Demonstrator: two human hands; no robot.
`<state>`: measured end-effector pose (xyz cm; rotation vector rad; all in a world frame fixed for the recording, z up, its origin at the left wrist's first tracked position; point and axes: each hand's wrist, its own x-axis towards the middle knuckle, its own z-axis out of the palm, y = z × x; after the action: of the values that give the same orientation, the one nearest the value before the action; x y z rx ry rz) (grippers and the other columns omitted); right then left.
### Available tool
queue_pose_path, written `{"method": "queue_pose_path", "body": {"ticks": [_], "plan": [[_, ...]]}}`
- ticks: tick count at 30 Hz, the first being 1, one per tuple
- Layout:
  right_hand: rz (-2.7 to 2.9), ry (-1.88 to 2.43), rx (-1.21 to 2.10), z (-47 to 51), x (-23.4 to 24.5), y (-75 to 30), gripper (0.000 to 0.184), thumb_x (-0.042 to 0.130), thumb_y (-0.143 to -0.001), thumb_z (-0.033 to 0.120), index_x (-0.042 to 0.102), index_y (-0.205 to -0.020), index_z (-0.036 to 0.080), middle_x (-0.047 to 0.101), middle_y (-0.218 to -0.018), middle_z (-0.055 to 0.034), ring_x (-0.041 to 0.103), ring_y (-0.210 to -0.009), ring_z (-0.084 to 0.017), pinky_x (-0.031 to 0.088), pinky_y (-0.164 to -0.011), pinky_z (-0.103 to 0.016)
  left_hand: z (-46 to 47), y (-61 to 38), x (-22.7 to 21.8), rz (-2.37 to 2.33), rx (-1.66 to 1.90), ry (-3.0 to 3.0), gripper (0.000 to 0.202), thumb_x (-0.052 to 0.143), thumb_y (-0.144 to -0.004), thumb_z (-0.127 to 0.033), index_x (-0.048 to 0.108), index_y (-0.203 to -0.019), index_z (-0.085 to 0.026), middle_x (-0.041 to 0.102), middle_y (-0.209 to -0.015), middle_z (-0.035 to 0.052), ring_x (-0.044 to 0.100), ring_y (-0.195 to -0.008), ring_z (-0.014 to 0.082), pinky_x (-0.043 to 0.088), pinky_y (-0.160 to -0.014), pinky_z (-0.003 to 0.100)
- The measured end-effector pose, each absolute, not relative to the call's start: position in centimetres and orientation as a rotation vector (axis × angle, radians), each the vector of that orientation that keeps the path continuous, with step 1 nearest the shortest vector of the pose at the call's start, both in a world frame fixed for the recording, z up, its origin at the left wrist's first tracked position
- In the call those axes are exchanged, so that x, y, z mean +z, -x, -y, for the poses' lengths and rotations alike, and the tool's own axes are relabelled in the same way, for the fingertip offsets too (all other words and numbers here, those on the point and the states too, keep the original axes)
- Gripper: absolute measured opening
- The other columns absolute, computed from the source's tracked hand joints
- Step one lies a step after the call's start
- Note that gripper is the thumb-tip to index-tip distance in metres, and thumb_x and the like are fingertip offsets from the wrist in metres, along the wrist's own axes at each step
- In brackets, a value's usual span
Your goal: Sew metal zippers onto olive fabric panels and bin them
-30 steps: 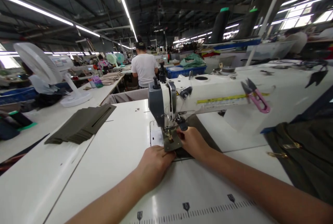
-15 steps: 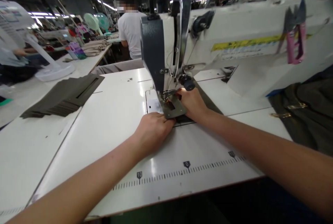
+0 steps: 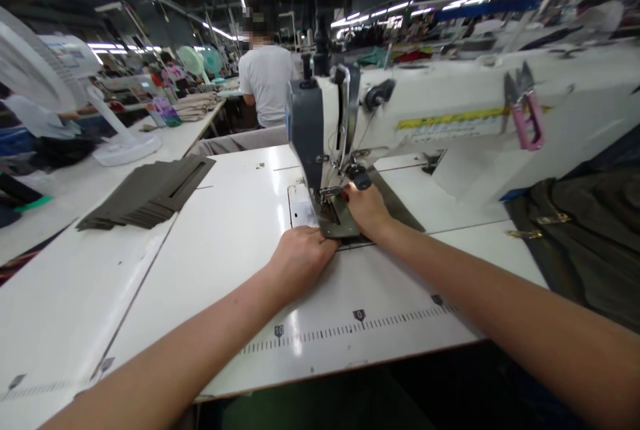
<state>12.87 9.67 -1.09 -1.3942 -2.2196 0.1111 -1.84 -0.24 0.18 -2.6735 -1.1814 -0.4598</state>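
A white and dark-grey sewing machine (image 3: 306, 130) stands over the table, its presser foot down on a dark olive fabric piece (image 3: 345, 225) with a narrow slot. My left hand (image 3: 306, 257) is closed at the near left edge of this fabric, its fingertips partly hidden. On the far right side, my right hand (image 3: 367, 210) has its fingers bent together against the fabric, close to the presser foot and under the dark round knob. More olive fabric (image 3: 400, 207) extends behind my right wrist.
A stack of olive fabric pieces (image 3: 150, 193) lies to the left. Pink-handled snips (image 3: 527, 117) hang on the machine arm. Dark garments with metal clips (image 3: 590, 237) lie at right. A white fan (image 3: 120, 140) stands at left; a person in a white shirt (image 3: 270, 83) is ahead.
The view has tilted up and shifted slightly left, so the scene sits lower and more of the room shows. Both hands stay at the fabric beside the presser foot.
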Motion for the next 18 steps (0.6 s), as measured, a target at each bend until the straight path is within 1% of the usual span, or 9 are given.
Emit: {"method": "queue_pose_path", "body": {"ticks": [2,4,5,7,9,11,14,18], "plan": [[2.227,1.355,0.101,-8.4,-0.5,-13.7,0.017,0.048,-0.078,0.014,0.065,-0.074,0.014,0.064,-0.067,-0.0083,0.06,-0.066,-0.021,0.044,-0.058,-0.027,1.0,2.0,0.3,1.21,-0.569,2.651,0.021,0.042,-0.087,-0.018,0.062,-0.081,-0.015,0.064,-0.072,0.0032,0.06,-0.065,0.0167,0.05,-0.061,0.032],[2.273,1.248,0.104,-6.7,-0.2,-14.7,0.011,0.054,-0.075,0.013,0.065,-0.073,0.016,0.065,-0.072,-0.0061,0.061,-0.071,-0.019,0.047,-0.063,-0.026,1.8,2.4,0.4,1.277,-0.68,2.585,0.02,0.044,-0.088,-0.024,0.06,-0.08,-0.016,0.063,-0.074,0.0037,0.06,-0.066,0.0172,0.051,-0.061,0.034],[2.302,1.158,0.107,-5.9,-0.3,-15.3,0.01,0.056,-0.073,0.013,0.066,-0.074,0.016,0.066,-0.079,-0.0058,0.061,-0.077,-0.019,0.048,-0.069,-0.026,2.0,2.5,0.4,1.325,-0.721,2.54,0.018,0.046,-0.087,-0.027,0.059,-0.082,-0.015,0.063,-0.079,0.0054,0.06,-0.069,0.0185,0.052,-0.062,0.035],[2.354,0.905,0.119,-4.3,-0.8,-16.3,0.012,0.056,-0.076,0.013,0.067,-0.082,0.016,0.066,-0.094,-0.0068,0.058,-0.092,-0.019,0.046,-0.083,-0.029,2.2,2.9,0.4,1.383,-0.756,2.487,0.022,0.052,-0.084,-0.032,0.057,-0.092,-0.012,0.062,-0.094,0.0116,0.061,-0.083,0.0227,0.053,-0.069,0.04],[2.38,0.694,0.122,-3.3,-1.5,-17.0,0.02,0.05,-0.081,0.014,0.066,-0.093,0.014,0.064,-0.105,-0.0097,0.056,-0.102,-0.02,0.042,-0.093,-0.034,2.0,3.2,0.3,1.323,-0.716,2.55,0.025,0.051,-0.085,-0.029,0.056,-0.102,-0.011,0.059,-0.109,0.0153,0.058,-0.098,0.0246,0.05,-0.083,0.042],[2.395,0.613,0.118,-3.0,-2.0,-17.3,0.026,0.042,-0.085,0.011,0.063,-0.101,0.011,0.062,-0.11,-0.0121,0.054,-0.107,-0.021,0.041,-0.095,-0.037,1.6,3.3,0.4,1.187,-0.623,2.664,0.022,0.045,-0.088,-0.021,0.057,-0.105,-0.012,0.059,-0.114,0.0138,0.056,-0.105,0.0221,0.045,-0.093,0.042],[2.388,0.605,0.126,-3.2,-2.2,-17.2,0.029,0.039,-0.085,0.008,0.064,-0.101,0.011,0.063,-0.108,-0.0123,0.056,-0.105,-0.02,0.043,-0.094,-0.036,1.3,3.5,0.7,1.065,-0.484,2.73,0.026,0.036,-0.09,-0.014,0.058,-0.105,-0.012,0.061,-0.113,0.0133,0.056,-0.107,0.0201,0.041,-0.098,0.042],[2.362,0.595,0.137,-3.7,-1.9,-17.1,0.028,0.041,-0.084,0.008,0.065,-0.096,0.012,0.065,-0.104,-0.0114,0.058,-0.102,-0.02,0.045,-0.092,-0.034,0.8,3.6,1.0,0.979,-0.392,2.73,0.028,0.033,-0.09,-0.012,0.058,-0.103,-0.01,0.061,-0.112,0.0157,0.057,-0.105,0.0209,0.039,-0.098,0.045]]}}
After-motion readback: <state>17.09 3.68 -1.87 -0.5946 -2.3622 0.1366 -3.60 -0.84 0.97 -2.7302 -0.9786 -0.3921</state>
